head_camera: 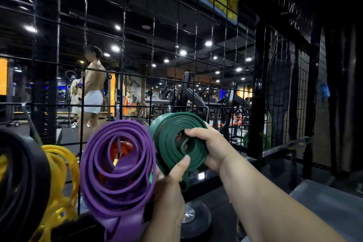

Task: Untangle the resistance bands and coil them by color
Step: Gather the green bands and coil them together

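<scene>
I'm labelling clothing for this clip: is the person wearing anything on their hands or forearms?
No. The left hand and right hand are bare, without gloves or visible rings, and the forearms show no sleeve, watch or wristband in view.

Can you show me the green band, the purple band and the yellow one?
green band (pixel 166 140): head view, left side of its coil.
purple band (pixel 121 128): head view, top of its coil.
yellow band (pixel 59 165): head view, its upper loops.
</scene>
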A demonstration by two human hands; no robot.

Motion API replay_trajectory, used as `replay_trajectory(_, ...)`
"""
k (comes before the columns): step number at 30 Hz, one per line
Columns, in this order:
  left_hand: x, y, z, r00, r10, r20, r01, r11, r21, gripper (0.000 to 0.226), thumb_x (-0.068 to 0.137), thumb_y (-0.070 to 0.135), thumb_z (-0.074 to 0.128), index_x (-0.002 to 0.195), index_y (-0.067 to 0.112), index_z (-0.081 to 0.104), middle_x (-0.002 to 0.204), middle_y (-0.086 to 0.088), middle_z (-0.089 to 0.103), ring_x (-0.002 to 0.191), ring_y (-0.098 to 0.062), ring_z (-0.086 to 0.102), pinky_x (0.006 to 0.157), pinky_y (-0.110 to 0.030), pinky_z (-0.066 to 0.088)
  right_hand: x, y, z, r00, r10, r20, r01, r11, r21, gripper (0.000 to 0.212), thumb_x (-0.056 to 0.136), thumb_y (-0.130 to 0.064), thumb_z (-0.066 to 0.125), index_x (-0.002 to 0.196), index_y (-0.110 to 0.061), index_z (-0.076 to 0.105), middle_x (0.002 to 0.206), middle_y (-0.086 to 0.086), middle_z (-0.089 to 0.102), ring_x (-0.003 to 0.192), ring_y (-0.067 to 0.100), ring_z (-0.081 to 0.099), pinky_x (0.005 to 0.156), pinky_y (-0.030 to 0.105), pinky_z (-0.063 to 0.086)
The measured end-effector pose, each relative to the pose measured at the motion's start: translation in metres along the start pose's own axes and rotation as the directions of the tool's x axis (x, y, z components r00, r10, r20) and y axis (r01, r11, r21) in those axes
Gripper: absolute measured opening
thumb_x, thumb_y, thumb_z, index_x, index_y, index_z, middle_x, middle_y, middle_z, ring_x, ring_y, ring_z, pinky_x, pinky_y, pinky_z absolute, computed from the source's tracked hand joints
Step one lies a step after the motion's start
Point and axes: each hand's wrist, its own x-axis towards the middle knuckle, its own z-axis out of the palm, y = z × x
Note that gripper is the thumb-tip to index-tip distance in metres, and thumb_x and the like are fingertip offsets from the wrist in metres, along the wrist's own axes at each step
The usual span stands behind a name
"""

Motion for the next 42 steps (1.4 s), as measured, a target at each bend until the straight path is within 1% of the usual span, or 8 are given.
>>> replay_trajectory(7,0.000,-0.002,0.002,1.000,0.007,0.024,-0.004,0.993,-0.116,0.090,0.048,0.044,0.088,0.130,0.028,0.056,0.129,0.001,0.063,0.121,-0.024,0.058,0.107,-0.051,0.039,0.005,0.001,0.005,1.000,-0.016,-0.007,0.016,0.998,-0.058,0.030,0.068,-0.002,0.066,0.098,-0.002,0.066,0.088,0.018,0.070,0.075,0.030,0.069,0.069,0.038,0.058)
replay_trajectory(13,-0.002,-0.006,0.002,0.999,0.034,0.000,-0.033,0.992,-0.123,0.076,0.055,0.042,0.082,0.126,0.035,0.058,0.130,0.004,0.062,0.122,-0.022,0.057,0.107,-0.051,0.039,0.011,0.005,0.006,0.997,0.047,-0.054,-0.053,0.990,-0.127,0.064,0.062,-0.011,0.075,0.122,0.005,0.055,0.098,0.021,0.068,0.085,0.031,0.067,0.075,0.040,0.056)
replay_trajectory(18,-0.003,-0.006,-0.003,0.999,0.045,0.015,-0.044,0.994,-0.105,0.066,0.062,0.044,0.081,0.125,0.036,0.061,0.129,0.008,0.062,0.123,-0.018,0.056,0.108,-0.049,0.037,0.012,0.007,0.009,0.996,0.067,-0.058,-0.073,0.990,-0.122,0.075,0.057,-0.016,0.079,0.124,0.006,0.053,0.098,0.023,0.065,0.085,0.031,0.065,0.076,0.041,0.055)
replay_trajectory(21,-0.002,-0.003,-0.002,1.000,-0.003,0.018,0.006,0.987,-0.160,0.057,0.065,0.037,0.077,0.120,0.030,0.065,0.124,0.004,0.066,0.119,-0.020,0.059,0.107,-0.050,0.040,0.013,0.003,0.009,0.996,0.053,-0.068,-0.063,0.985,-0.160,0.067,0.061,-0.011,0.077,0.122,0.004,0.054,0.094,0.019,0.068,0.083,0.029,0.066,0.075,0.042,0.057)
replay_trajectory(25,0.002,-0.005,-0.005,0.999,-0.039,0.017,0.041,0.989,-0.142,0.071,0.056,0.061,0.080,0.120,0.036,0.064,0.126,0.007,0.064,0.122,-0.019,0.056,0.107,-0.053,0.038,0.012,-0.002,0.010,0.996,0.045,-0.076,-0.061,0.972,-0.229,0.066,0.060,-0.013,0.078,0.120,0.003,0.057,0.098,0.016,0.069,0.087,0.030,0.066,0.087,0.050,0.053)
replay_trajectory(29,0.002,-0.005,-0.002,0.999,-0.036,-0.009,0.034,0.990,-0.137,0.067,0.057,0.061,0.078,0.118,0.038,0.065,0.127,0.009,0.064,0.123,-0.018,0.056,0.106,-0.053,0.039,0.013,-0.005,0.009,0.996,0.072,-0.055,-0.082,0.969,-0.231,0.060,0.064,-0.009,0.074,0.120,0.005,0.056,0.090,0.014,0.069,0.085,0.027,0.065,0.073,0.037,0.053)
replay_trajectory(34,0.008,-0.003,0.002,0.998,-0.050,-0.032,0.045,0.987,-0.153,0.073,0.059,0.065,0.076,0.125,0.037,0.060,0.128,0.010,0.063,0.121,-0.016,0.057,0.104,-0.051,0.041,0.017,-0.013,0.009,0.991,0.123,-0.059,-0.134,0.955,-0.264,0.060,0.064,-0.008,0.075,0.120,0.001,0.056,0.085,0.011,0.071,0.074,0.023,0.070,0.068,0.034,0.057)
replay_trajectory(42,0.008,-0.004,0.006,0.975,-0.159,-0.157,0.148,0.986,-0.076,0.066,0.065,0.061,0.073,0.124,0.036,0.058,0.128,0.007,0.060,0.117,-0.016,0.056,0.104,-0.047,0.043,0.018,-0.008,0.002,0.987,0.160,0.011,-0.149,0.943,-0.297,0.018,0.079,-0.001,0.066,0.095,-0.006,0.069,0.089,0.013,0.070,0.074,0.023,0.068,0.072,0.036,0.058)
